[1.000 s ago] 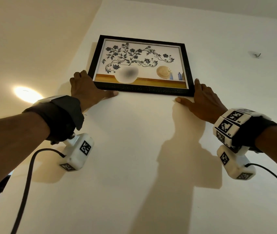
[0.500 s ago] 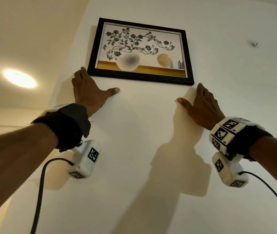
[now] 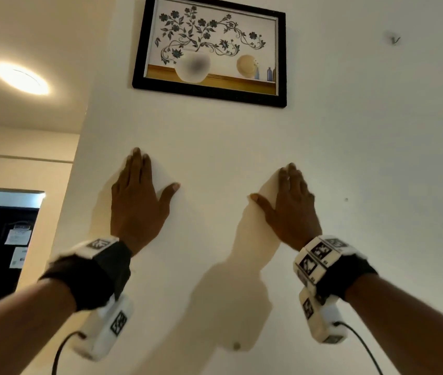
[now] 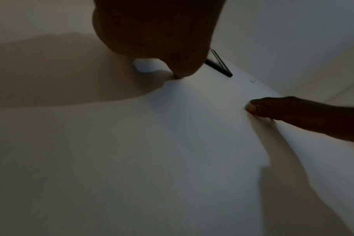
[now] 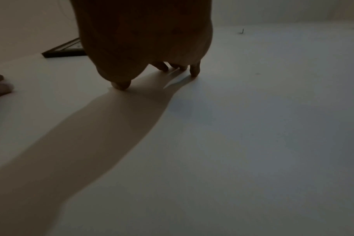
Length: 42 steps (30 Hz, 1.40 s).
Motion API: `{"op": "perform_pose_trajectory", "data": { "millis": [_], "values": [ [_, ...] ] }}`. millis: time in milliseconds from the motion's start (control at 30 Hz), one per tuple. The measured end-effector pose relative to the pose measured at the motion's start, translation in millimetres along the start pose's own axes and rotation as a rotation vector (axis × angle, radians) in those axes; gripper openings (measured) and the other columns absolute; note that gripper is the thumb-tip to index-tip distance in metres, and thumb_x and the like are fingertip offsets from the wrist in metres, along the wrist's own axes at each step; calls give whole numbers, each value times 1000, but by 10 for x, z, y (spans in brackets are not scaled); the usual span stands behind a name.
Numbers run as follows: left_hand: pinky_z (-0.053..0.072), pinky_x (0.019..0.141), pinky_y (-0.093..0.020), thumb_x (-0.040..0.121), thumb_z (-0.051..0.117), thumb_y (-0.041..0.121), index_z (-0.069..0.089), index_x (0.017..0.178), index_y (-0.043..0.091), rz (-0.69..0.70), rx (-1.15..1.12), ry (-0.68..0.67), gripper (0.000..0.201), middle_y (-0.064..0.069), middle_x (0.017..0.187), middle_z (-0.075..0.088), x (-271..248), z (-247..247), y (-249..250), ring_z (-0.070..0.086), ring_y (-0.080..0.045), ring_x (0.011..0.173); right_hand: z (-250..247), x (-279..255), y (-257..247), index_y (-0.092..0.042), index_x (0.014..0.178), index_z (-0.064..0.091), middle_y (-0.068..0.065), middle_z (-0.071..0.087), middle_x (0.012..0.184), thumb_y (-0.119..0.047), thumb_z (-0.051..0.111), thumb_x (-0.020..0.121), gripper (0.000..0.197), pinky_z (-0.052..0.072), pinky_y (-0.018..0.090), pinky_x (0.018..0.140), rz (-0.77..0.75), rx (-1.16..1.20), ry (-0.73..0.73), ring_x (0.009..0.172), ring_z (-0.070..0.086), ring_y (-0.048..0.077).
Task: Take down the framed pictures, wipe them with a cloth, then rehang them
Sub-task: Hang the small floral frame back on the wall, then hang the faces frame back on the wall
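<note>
Nearest to us, below the framed picture [image 3: 209, 51], our left hand [image 3: 136, 204] lies flat on the white wall [image 3: 350, 158], fingers straight and together, thumb spread toward the middle. It holds nothing. Our right hand [image 3: 289, 209] lies the same way a little to the right, also below the picture, fingers straight, thumb pointing inward, nothing in it. In the right wrist view the fingertips [image 5: 194, 71] and thumb tip touch the wall while the palm stands off it.

Farther up, well apart from both hands, the picture hangs on the wall. It has a black frame around a print of a vase with dark flowers, and it looks close to level. Right of the picture and about level with its top, a small bare hook [image 3: 393, 39] sticks out of the wall.

We judge the picture to be stiff and fairly light, with a rigid frame that will not flex. If the front is glazed, which we cannot tell, it is fragile and will smear under our fingers. So we would take hold at the two lower corners or side rails of the frame, one hand each side, fingers behind the edge and thumbs on the front moulding. Then we would lift straight up to clear its hanger before drawing it away.
</note>
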<state>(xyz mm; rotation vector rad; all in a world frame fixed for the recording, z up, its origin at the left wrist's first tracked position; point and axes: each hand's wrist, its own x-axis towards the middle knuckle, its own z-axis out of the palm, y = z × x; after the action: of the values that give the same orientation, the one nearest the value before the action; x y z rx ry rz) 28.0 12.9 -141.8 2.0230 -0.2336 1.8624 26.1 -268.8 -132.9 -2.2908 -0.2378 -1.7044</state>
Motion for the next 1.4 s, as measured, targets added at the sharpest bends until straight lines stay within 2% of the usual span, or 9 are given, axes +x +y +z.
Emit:
{"op": "perform_pose_trajectory", "data": {
  "millis": [333,433,500,567,700,800,967,1100,1400],
  "values": [
    [19,118,-37,95,50,51,15,155,10,-161,-52,-305,81,-3,164,-2,-2280,-122,516,5,-17,150,160,-2235,181,-8,156,2,3,-14,163,-61,45,93,94,20,44,117,56,129,-327,151,-5,21],
    [37,109,-30,99,51,38,37,147,17,-234,-211,-473,54,0,158,29,-3178,-290,722,40,-6,134,67,-3184,193,-7,156,7,4,-6,164,-60,46,93,91,25,45,115,179,166,-493,151,-1,21],
    [58,79,-30,101,49,27,52,131,22,-313,-364,-580,31,6,125,66,-3812,-432,860,70,-3,83,-69,-3897,200,-8,155,16,7,7,163,-59,46,94,85,25,42,116,316,215,-590,150,5,22],
    [54,50,-27,100,51,24,56,119,23,-411,-478,-755,20,11,92,74,-4435,-568,1011,63,-6,44,-247,-4663,222,-10,151,28,5,22,160,-57,47,95,75,29,37,113,456,245,-660,147,18,20],
    [46,38,-27,98,57,32,67,102,16,-617,-538,-1049,20,8,61,70,-5642,-764,1279,56,-17,35,-707,-6081,315,-13,143,42,2,42,148,-65,32,90,75,35,30,105,696,175,-856,137,34,17],
    [46,39,-30,97,58,37,69,96,15,-696,-579,-1320,24,-1,47,63,-6416,-977,1524,54,-23,36,-1189,-6931,425,-12,135,51,5,52,138,-49,50,96,54,40,35,99,858,62,-966,131,42,22],
    [45,42,-24,98,53,42,71,78,18,-595,-694,-1765,37,-6,43,58,-7355,-1241,1944,53,-20,36,-2202,-7764,486,-16,113,66,7,69,110,-39,53,98,31,44,35,85,1202,-171,-909,106,61,27],
    [45,47,-24,97,57,36,69,85,7,-502,-725,-2201,34,-3,57,67,-7973,-1525,2386,55,-16,40,-3107,-8349,256,-16,98,70,6,71,97,-40,50,99,31,47,35,74,1475,-366,-865,92,65,29],
    [43,40,-18,98,57,30,67,87,6,-236,-928,-2452,28,-11,69,68,-8480,-2659,3984,55,-11,42,-4950,-9034,-463,-13,81,68,7,69,76,-41,53,97,36,45,33,62,1882,-670,-327,75,63,30]
  ]
}}
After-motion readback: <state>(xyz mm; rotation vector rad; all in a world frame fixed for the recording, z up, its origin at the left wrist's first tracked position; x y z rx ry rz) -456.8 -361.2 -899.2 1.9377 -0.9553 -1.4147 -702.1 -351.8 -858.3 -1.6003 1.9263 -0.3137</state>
